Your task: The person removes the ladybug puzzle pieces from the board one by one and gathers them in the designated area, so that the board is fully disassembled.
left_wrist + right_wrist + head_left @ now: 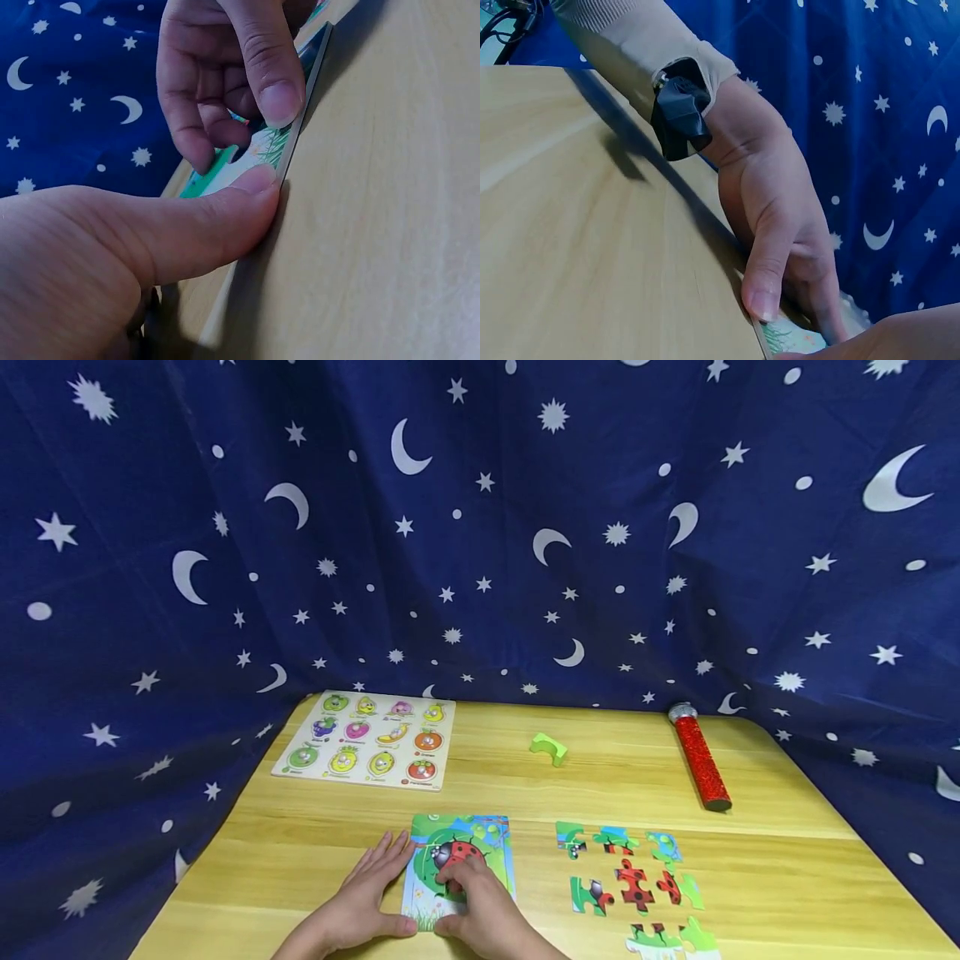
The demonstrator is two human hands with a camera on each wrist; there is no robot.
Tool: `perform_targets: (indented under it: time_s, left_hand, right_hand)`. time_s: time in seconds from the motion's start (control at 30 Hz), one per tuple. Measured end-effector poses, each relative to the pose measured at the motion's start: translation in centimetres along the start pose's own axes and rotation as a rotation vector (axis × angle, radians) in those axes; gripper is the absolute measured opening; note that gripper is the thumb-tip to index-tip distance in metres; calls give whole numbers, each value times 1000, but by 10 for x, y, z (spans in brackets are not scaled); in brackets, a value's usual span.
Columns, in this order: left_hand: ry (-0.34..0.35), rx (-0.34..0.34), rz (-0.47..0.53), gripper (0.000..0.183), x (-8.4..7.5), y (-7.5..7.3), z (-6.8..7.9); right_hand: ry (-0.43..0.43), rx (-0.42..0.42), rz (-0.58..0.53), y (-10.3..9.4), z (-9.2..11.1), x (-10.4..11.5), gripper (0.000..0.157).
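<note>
A ladybug puzzle board (498, 835) lies between the two hands near the front of the table. My left hand (366, 897) rests against its left side, fingers extended along the edge and thumb at the near edge. Over the lower part of the board, my right hand (483, 906) has its fingers bent and its thumb at the near edge. In the left wrist view, those fingers and thumb hold a puzzle piece (217, 178), green and white with a notch, at the board's near left corner. The right palm hides part of the ladybug picture.
Several loose puzzle pieces (634, 887) lie spread to the right of the board. A fruit peg board (408, 768) is at the back left. Farther back stand a green arch block (550, 747) and a red glittery microphone (702, 760). A star-patterned curtain (495, 568) hangs behind the table.
</note>
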State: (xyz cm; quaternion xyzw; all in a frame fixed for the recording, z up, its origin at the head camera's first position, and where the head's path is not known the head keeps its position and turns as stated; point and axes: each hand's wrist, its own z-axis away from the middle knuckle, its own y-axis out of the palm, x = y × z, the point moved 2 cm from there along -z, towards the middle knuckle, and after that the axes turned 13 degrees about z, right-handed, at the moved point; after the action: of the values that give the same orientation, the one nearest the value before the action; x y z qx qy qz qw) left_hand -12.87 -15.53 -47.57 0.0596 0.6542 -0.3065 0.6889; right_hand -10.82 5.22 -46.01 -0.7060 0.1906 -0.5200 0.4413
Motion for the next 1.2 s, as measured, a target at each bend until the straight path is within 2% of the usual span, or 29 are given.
perform_targets:
  time_s: [0.37, 0.67, 0.83, 0.93, 1.03, 1.2]
  left_hand:
    - [0, -2, -8, 109, 0, 0, 0]
    - [-5, -13, -19, 109, 0, 1, 0]
    - [-10, -11, -29, 109, 1, 1, 2]
    - [-8, -9, -25, 109, 1, 0, 2]
    - [-1, -14, -22, 109, 1, 0, 2]
    - [22, -22, -47, 110, 1, -1, 2]
  right_hand:
    - [5, 1, -153, 2, -2, 5, 40]
    - [-2, -1, -167, 2, -2, 1, 36]
    - [-22, -9, -110, 1, -4, -1, 35]
    - [-43, -31, -84, -4, -2, -2, 34]
    - [-55, -43, -114, -12, 2, -6, 33]
    - [-27, -54, -176, -36, 23, -25, 35]
